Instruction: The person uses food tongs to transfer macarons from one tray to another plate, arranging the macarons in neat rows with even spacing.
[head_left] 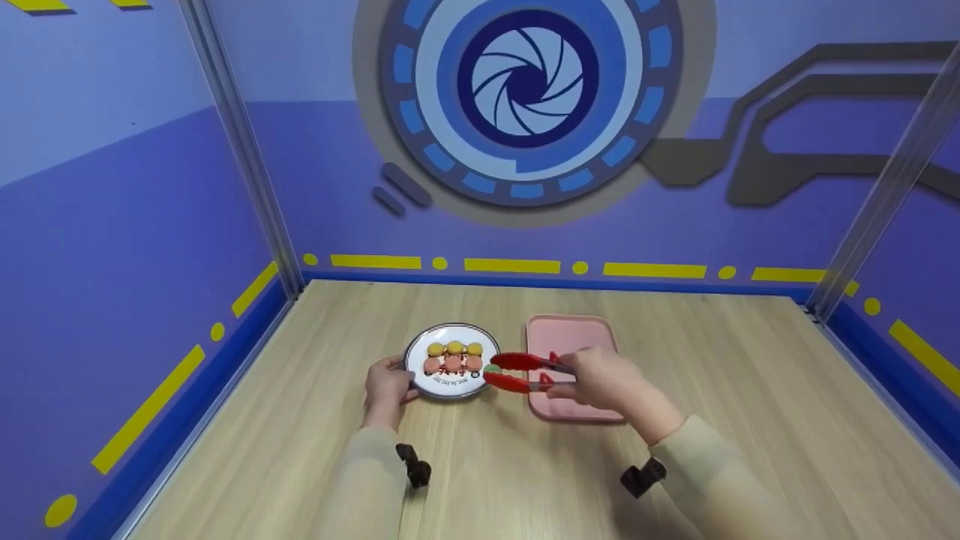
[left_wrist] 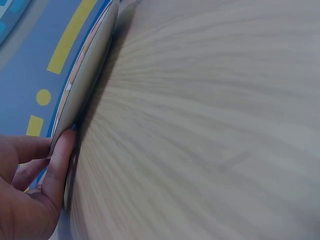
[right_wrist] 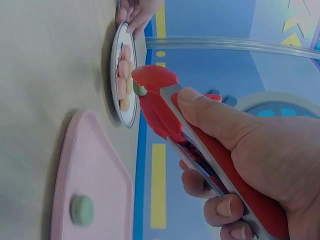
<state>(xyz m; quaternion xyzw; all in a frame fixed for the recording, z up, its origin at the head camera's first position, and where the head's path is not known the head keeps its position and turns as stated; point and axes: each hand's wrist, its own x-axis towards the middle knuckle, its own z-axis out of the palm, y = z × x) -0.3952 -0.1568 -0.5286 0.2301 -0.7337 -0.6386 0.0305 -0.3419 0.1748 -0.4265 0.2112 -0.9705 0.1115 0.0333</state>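
Observation:
My left hand pinches the left rim of a white plate with a dark edge, its thumb on one face and fingers on the other. On the plate lie yellow macarons in a back row and pink macarons in front. My right hand grips red-tipped tongs. Between the tong tips sits a green macaron, right at the plate's right rim. Under the right hand stands a pink tray. Another green macaron rests on it, hidden by the hand in the head view.
A pale wooden table carries everything. Blue-purple panels with yellow marks close in its back and sides, joined at metal corner posts. The plate stands left of the tray, with a strip of table between them.

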